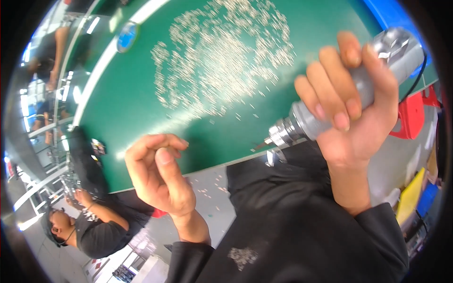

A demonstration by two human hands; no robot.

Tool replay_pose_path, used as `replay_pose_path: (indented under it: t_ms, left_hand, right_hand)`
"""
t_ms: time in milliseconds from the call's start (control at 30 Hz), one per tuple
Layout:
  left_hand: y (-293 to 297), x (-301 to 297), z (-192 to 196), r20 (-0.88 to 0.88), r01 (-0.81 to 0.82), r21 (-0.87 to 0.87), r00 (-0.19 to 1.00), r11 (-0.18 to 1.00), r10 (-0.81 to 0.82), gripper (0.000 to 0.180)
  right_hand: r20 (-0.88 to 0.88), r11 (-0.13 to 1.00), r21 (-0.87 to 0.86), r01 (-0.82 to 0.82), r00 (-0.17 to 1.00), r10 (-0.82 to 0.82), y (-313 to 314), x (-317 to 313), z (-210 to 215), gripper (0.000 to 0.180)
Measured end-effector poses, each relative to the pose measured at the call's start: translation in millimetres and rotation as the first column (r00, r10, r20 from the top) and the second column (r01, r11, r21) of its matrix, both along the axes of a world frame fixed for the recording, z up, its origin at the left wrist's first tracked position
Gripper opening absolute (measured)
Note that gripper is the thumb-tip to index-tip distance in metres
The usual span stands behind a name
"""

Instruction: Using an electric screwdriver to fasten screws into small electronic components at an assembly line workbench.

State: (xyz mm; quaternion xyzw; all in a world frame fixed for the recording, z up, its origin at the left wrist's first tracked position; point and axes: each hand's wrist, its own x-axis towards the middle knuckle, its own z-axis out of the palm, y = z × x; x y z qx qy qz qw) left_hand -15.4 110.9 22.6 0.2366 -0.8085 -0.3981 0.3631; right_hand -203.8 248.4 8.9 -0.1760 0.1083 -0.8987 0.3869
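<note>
My right hand (347,94) is wrapped around a grey electric screwdriver (309,120), tilted so its silver chuck and thin bit point down and left, near the table's front edge. A shiny small piece (272,158) shows just below the bit; its kind is unclear. My left hand (160,170) hovers over the front edge with curled fingers and the thumb close against them. Whatever lies between those fingertips, if anything, is too small to make out. Beyond both hands, many tiny pale metal pieces (226,61), blurred, lie spread over the green table (127,89).
A blue bin (389,14) stands at the far right, with a black cord (417,82) hanging from the screwdriver near it. A red stool (411,115) is beside the table. At the left, a co-worker (101,226) sits by the table. A round blue-labelled item (126,37) lies far left.
</note>
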Motion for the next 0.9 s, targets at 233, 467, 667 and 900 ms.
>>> replay_pose_path:
  t_ms: [233, 467, 667, 900]
  left_hand:
    - [-128, -34, 20, 0.266, -0.039, -0.38, 0.952, 0.924, 0.15, 0.012]
    - [-232, -141, 27, 0.568, 0.043, -0.507, 0.767, 0.861, 0.297, 0.029]
    - [-288, -194, -4, 0.571, -0.096, -0.575, 0.664, 0.812, 0.483, 0.057]
    - [-309, -184, -21, 0.531, 0.122, -0.659, 0.775, 0.742, 0.343, 0.033]
  right_hand:
    - [0.114, 0.974, 0.219, 0.053, 0.99, -0.079, -3, 17, -13, 0.019]
    - [0.156, 0.989, 0.142, -0.031, 0.988, 0.009, -4, 15, -22, 0.01]
    - [0.189, 0.977, 0.183, -0.11, 0.979, 0.075, -3, 15, -17, 0.012]
    - [0.186, 0.976, 0.181, -0.125, 0.978, 0.09, 4, 18, -16, 0.013]
